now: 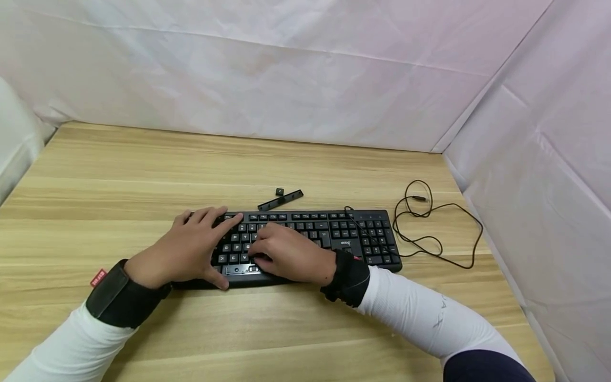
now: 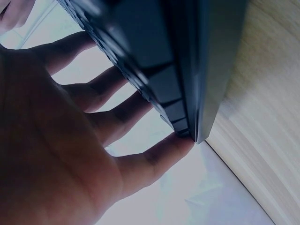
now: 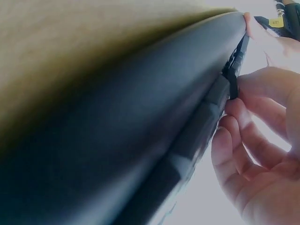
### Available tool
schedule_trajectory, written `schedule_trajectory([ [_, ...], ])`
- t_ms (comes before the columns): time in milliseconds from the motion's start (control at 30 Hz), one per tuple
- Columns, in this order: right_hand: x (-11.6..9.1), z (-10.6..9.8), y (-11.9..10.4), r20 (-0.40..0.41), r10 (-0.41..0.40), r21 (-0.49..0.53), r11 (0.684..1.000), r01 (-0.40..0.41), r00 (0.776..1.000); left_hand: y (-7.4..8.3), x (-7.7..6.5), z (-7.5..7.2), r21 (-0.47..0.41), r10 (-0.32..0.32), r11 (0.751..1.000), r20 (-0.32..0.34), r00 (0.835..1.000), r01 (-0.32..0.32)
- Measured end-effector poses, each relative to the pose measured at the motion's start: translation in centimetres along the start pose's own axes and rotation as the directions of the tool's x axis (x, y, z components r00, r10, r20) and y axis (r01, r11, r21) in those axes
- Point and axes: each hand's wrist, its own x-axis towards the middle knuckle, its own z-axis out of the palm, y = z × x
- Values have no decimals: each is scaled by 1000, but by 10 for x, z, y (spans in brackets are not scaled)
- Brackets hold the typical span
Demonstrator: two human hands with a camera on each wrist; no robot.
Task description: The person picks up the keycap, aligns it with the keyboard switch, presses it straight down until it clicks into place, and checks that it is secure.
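Note:
A black full-size keyboard (image 1: 355, 247) lies on the table, and a pale strip (image 1: 237, 269) shows where its space bar belongs. Spread over its left end, my left hand (image 1: 191, 246) rests its fingertips on the keys and far edge, thumb at the near edge. In the left wrist view those fingers (image 2: 145, 164) reach straight to the keyboard's side. My right hand (image 1: 288, 253) bends over the lower middle keys. In the right wrist view its thumb and forefinger pinch a small black keycap (image 3: 233, 86) at the key row, other fingers curled.
Behind the keyboard lie a loose long space bar (image 1: 280, 200) and a single keycap (image 1: 279, 191). A thin black cable (image 1: 441, 258) loops over the table at right, its plug (image 1: 419, 198) among the loops. White cloth (image 1: 267, 79) hangs behind the wooden table (image 1: 143, 175).

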Motion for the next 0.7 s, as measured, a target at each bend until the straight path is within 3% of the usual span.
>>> schedule_trajectory([
  [467,-2,3,-4,-17,18,-50,999,-19,1000,0,0,1,4,7,1000,-2,1000,-7],
  [700,-4,4,-7,-42,-28,-128,991,23,999,0,0,2,9,4,1000,-12,1000,-4],
])
